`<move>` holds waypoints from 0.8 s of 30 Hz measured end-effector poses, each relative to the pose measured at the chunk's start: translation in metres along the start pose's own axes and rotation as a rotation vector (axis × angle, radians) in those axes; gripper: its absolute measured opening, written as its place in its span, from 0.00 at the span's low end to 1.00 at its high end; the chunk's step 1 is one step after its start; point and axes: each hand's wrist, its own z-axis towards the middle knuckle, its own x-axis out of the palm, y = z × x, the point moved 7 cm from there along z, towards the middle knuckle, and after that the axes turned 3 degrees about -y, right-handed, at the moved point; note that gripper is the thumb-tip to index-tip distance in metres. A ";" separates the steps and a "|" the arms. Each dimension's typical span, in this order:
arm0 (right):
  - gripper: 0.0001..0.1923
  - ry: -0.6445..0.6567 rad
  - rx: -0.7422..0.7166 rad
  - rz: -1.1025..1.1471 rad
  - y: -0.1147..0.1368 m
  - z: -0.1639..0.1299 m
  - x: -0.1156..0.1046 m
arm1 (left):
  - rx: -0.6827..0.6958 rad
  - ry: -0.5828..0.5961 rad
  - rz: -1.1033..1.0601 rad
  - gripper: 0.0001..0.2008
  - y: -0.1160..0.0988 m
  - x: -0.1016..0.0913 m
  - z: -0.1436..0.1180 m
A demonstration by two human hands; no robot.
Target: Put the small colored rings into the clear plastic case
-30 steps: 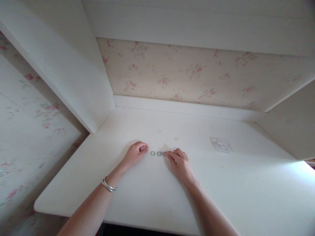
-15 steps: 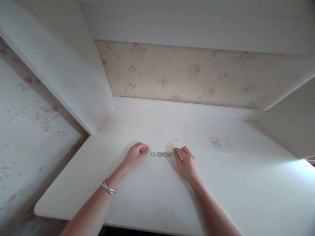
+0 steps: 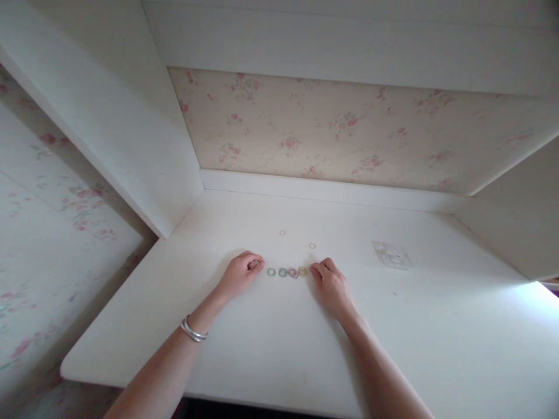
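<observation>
Several small coloured rings (image 3: 287, 272) lie in a row on the white desk (image 3: 271, 343), between my two hands. My left hand (image 3: 239, 274) rests curled on the desk just left of the row, fingers tucked in; whether it holds anything I cannot tell. My right hand (image 3: 331, 285) lies at the right end of the row, its fingertips touching the yellow ring (image 3: 303, 271) or a ring right beside it. Two more loose rings lie farther back: a pink ring (image 3: 282, 233) and a second yellow ring (image 3: 312, 245).
A small clear plastic bag (image 3: 392, 255) lies on the desk to the right. White side panels and a floral back wall (image 3: 332, 128) enclose the desk on three sides. A silver bracelet (image 3: 193, 330) circles my left wrist.
My right hand has slid to the right along the row, uncovering the pink and yellow rings at its end. My left hand has stayed in place.
</observation>
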 end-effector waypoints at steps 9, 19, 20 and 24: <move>0.14 -0.034 -0.161 0.159 0.032 -0.009 0.002 | 0.014 -0.005 0.001 0.11 0.000 0.001 -0.001; 0.13 0.010 -0.225 0.044 0.043 -0.011 0.003 | 0.002 -0.002 0.001 0.12 0.001 0.001 -0.001; 0.13 0.008 -0.222 0.032 0.044 -0.011 0.004 | 0.002 0.000 0.002 0.11 0.000 0.001 -0.001; 0.14 0.013 -0.216 -0.016 0.043 -0.010 0.007 | -0.001 0.001 0.007 0.11 0.001 0.001 -0.001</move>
